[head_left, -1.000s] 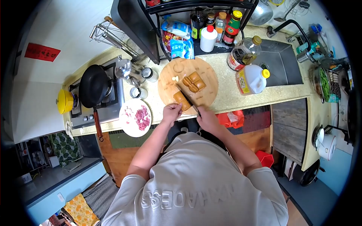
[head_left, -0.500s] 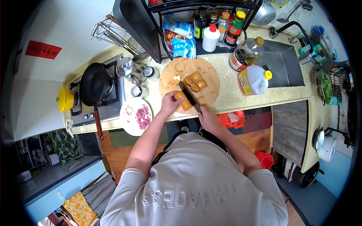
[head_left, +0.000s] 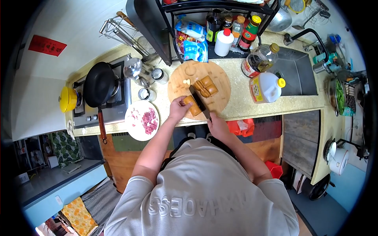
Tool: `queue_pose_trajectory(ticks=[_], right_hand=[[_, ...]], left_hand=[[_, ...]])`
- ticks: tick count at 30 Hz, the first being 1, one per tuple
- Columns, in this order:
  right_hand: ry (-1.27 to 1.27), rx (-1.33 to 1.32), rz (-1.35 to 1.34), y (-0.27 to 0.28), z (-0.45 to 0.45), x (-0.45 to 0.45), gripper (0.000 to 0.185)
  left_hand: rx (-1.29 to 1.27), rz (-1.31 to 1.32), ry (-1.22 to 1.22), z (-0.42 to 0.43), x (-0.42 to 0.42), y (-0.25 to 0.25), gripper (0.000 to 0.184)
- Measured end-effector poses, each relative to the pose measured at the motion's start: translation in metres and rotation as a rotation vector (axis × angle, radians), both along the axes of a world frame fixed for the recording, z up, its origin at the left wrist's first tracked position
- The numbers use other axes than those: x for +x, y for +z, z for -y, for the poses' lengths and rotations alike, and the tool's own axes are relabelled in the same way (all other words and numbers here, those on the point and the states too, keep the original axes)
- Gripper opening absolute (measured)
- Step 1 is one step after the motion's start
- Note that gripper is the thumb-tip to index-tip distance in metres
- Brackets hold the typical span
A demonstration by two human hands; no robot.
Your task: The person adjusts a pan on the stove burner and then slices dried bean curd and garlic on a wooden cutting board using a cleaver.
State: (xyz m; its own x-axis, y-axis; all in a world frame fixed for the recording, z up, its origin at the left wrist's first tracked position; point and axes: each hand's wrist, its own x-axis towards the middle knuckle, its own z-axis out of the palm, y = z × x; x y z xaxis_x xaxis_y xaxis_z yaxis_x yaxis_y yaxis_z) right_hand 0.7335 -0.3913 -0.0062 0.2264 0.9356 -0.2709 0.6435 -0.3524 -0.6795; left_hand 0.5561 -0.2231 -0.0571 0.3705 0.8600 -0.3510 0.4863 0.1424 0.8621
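My left hand (head_left: 179, 108) is closed on a brown block of dried tofu (head_left: 192, 107) near the front of the round wooden cutting board (head_left: 176, 81), its fingertips on the block. My right hand (head_left: 217, 125) grips a dark-bladed kitchen knife (head_left: 199, 101) at the board's front edge. The blade stands along the right side of that block; whether it has cut into it I cannot tell. Behind the blade lie more brown tofu pieces (head_left: 206, 85), some cut into slices. A few garlic cloves (head_left: 186, 82) sit to their left.
A white plate (head_left: 132, 132) of sliced raw meat stands left of the board, with glass jars (head_left: 147, 94) behind it. A black wok (head_left: 99, 84) is on the stove. Large bottles (head_left: 266, 87) stand to the right before the sink (head_left: 301, 67). A black rack (head_left: 172, 43) holds seasonings behind.
The camera view has shifted slightly. Both hands, the knife and the tofu keep nearly the same places on the board.
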Motion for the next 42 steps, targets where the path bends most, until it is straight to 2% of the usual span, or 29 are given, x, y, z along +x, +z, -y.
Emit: queue_pose_trajectory(ticks=[3,6,9,13,16,19,25,28,31,34,37,42], right_hand=[[0.007,0.008,-0.002,-0.004,0.0,0.001,0.021],[0.007,0.037,-0.007,-0.009,0.002,0.0,0.021],[0.009,0.055,-0.02,-0.012,0.003,-0.001,0.02],[0.01,0.072,-0.039,-0.007,0.002,-0.002,0.019],[0.0,0.061,-0.034,-0.007,0.003,-0.002,0.019],[-0.008,0.091,-0.045,-0.014,0.004,-0.001,0.019],[-0.04,0.107,-0.084,-0.02,0.006,-0.001,0.022],[-0.051,0.141,-0.065,-0.022,0.008,0.0,0.023],[-0.098,0.104,0.03,-0.021,0.01,0.002,0.022],[-0.099,0.085,0.088,-0.02,0.01,0.008,0.024],[-0.059,0.01,0.151,-0.008,0.006,0.016,0.019],[-0.03,0.067,0.23,0.001,0.0,0.036,0.012]], left_hand=[[-0.156,0.171,0.281,0.008,0.01,0.015,0.04],[-0.345,0.28,0.446,0.005,0.005,0.006,0.039],[-0.432,0.209,0.391,0.014,0.005,0.012,0.043],[-0.36,-0.037,0.328,0.022,0.021,0.029,0.055],[-0.082,-0.097,0.192,0.024,0.025,0.017,0.067],[-0.024,-0.286,0.058,0.021,0.027,0.036,0.075],[0.006,-0.432,-0.039,0.02,0.04,0.054,0.088],[0.133,-0.452,-0.153,0.015,0.038,0.049,0.089],[0.131,-0.487,-0.222,0.013,0.043,0.054,0.081],[0.24,-0.554,-0.166,0.027,0.052,0.05,0.077],[0.303,-0.579,-0.264,0.028,0.049,0.047,0.078],[0.432,-0.516,-0.38,0.005,0.025,0.048,0.063]])
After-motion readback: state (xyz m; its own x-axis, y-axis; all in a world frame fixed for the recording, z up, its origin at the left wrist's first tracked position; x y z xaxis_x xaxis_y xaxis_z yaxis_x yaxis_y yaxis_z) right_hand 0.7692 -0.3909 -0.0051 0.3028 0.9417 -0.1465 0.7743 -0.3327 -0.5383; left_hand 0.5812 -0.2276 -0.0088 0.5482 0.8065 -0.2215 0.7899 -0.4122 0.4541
